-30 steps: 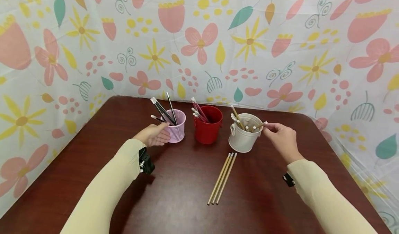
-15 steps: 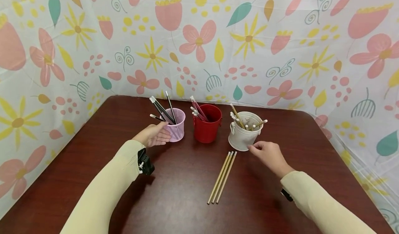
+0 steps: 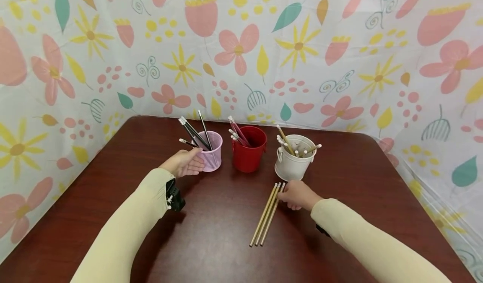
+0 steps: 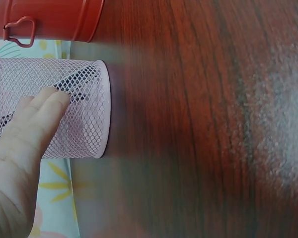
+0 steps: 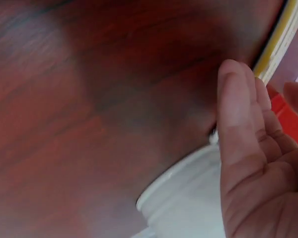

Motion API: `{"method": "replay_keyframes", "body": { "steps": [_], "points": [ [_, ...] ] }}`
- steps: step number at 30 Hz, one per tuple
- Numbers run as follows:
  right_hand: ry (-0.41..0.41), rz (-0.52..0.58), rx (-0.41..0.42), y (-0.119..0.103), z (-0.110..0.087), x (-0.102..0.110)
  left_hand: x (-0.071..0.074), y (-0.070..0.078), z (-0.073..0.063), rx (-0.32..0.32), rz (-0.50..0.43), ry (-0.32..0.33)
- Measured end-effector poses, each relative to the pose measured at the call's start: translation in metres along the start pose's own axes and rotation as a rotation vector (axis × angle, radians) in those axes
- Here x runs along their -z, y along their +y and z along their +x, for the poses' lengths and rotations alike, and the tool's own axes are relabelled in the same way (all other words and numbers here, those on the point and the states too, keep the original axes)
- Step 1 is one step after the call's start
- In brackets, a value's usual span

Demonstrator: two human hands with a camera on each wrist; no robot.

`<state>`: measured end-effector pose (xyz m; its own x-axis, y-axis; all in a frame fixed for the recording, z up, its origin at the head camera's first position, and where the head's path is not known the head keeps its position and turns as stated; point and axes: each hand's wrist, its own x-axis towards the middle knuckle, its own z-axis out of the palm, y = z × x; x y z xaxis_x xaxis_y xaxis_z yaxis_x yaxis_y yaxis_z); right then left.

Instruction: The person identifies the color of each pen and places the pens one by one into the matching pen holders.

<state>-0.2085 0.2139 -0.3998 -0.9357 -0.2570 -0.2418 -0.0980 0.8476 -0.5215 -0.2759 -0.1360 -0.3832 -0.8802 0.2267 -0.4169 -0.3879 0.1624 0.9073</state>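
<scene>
My left hand (image 3: pixel 185 163) rests against the side of a pink mesh pencil cup (image 3: pixel 214 159), its fingers extended along the mesh in the left wrist view. Black pencils (image 3: pixel 190 128) stand in that cup, eraser ends up. My right hand (image 3: pixel 298 194) is over the eraser ends of three gold pencils (image 3: pixel 267 216) lying side by side on the table. In the right wrist view its fingers (image 5: pixel 233 109) are fairly straight and its thumb stands apart from them. Just behind that hand is a white bucket (image 3: pixel 290 167) holding several gold pencils (image 3: pixel 285 140).
A red bucket (image 3: pixel 247 159) with several dark pink pencils (image 3: pixel 238 132) stands between the pink cup and the white bucket. The dark wooden table (image 3: pixel 211 241) meets a floral-patterned cloth (image 3: pixel 241 90) along its back edge.
My right hand has let go of a pencil at the white bucket's rim and moved down and left to the pencils on the table. My left hand stays at the pink cup.
</scene>
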Motion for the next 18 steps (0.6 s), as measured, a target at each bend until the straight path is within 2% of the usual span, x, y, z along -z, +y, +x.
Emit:
{"method": "replay_keyframes", "body": {
  "steps": [4,12,18],
  "points": [
    [-0.001,-0.016,-0.022,-0.004,0.005,-0.009,0.000,-0.002,0.000,-0.003,0.012,0.000],
    [-0.062,-0.044,-0.107,-0.007,0.010,-0.007,-0.002,0.001,0.000,0.006,0.042,0.006],
    [-0.074,-0.014,-0.107,-0.007,0.012,-0.008,-0.002,0.000,0.001,0.009,0.044,0.006]
  ]
}}
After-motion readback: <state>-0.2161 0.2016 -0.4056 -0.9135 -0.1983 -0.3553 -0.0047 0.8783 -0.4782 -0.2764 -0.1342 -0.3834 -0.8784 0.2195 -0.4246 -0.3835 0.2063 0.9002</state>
